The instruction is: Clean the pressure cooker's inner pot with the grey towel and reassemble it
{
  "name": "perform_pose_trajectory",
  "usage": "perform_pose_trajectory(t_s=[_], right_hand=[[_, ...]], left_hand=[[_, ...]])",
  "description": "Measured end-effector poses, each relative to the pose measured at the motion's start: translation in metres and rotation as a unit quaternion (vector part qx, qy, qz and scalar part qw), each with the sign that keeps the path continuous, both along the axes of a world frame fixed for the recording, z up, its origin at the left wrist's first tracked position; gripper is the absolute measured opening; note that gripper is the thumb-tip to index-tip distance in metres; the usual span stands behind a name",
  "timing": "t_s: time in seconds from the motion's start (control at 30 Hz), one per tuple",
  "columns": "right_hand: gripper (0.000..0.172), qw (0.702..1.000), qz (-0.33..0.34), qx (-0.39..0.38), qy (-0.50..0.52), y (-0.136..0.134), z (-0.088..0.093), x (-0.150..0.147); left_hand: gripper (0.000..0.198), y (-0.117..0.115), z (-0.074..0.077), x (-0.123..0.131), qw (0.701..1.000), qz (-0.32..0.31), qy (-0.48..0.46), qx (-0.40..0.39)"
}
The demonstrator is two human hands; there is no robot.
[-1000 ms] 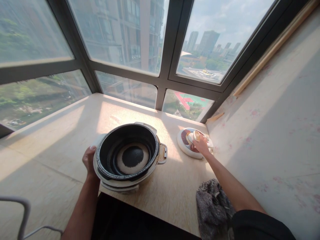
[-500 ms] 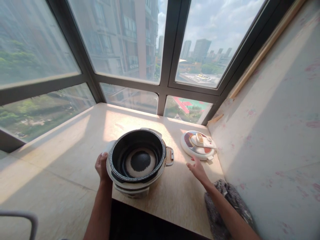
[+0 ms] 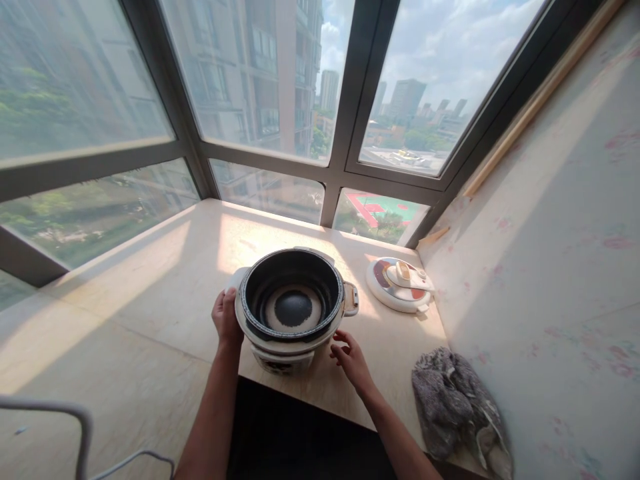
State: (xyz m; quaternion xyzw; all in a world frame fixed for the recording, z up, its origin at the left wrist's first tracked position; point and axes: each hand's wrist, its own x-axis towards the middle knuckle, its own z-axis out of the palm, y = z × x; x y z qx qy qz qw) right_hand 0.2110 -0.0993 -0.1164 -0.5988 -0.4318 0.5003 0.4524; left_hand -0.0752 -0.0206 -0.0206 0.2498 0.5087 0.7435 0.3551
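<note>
A white electric cooker (image 3: 283, 347) without its lid stands on the stone sill, its dark inner pot (image 3: 295, 308) showing a worn pale ring on the bottom. My left hand (image 3: 227, 317) is closed around the cooker's left side handle. Close to the cooker's right side, below its right handle (image 3: 351, 299), my right hand (image 3: 347, 357) hangs with fingers apart and slightly curled, holding nothing. The round white and brown lid (image 3: 400, 285) lies on the sill to the right, beyond my right hand.
A crumpled grey cloth (image 3: 455, 400) lies at the right by the papered wall (image 3: 560, 267). Tall windows with dark frames (image 3: 327, 207) border the sill at the back. A grey curved tube (image 3: 83, 427) and a thin cable (image 3: 140, 455) are at the lower left.
My right hand has moved left, from beside the lid to the cooker's right side. My left hand stays on the handle. The view has shifted slightly.
</note>
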Motion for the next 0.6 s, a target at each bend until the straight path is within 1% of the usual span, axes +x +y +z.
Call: perform_pose_trajectory(t_s=[0.1,0.2,0.27,0.4,0.5,0.6], right_hand=[[0.063,1.000,0.000,0.017,-0.002,-0.015,-0.014,-0.015],[0.057,1.000,0.004,0.010,-0.015,-0.026,-0.024,-0.014],[0.053,1.000,0.013,-0.001,-0.017,-0.031,-0.026,-0.008],[0.043,0.999,0.034,-0.011,-0.003,-0.036,-0.022,0.002],[0.039,0.999,0.031,-0.014,0.014,-0.036,-0.019,0.003],[0.038,1.000,0.012,-0.011,0.023,-0.036,-0.017,0.001]], left_hand=[[0.046,-0.003,0.000,0.000,1.000,-0.022,-0.005,0.005],[0.047,-0.006,-0.003,0.002,1.000,-0.024,-0.007,0.008],[0.046,-0.009,-0.004,0.004,1.000,-0.013,0.006,0.009],[0.035,-0.020,-0.003,0.013,0.998,0.032,0.056,-0.005],[0.028,-0.030,0.001,0.022,0.993,0.089,0.065,-0.041],[0.036,-0.038,0.008,0.028,0.989,0.129,0.051,-0.051]])
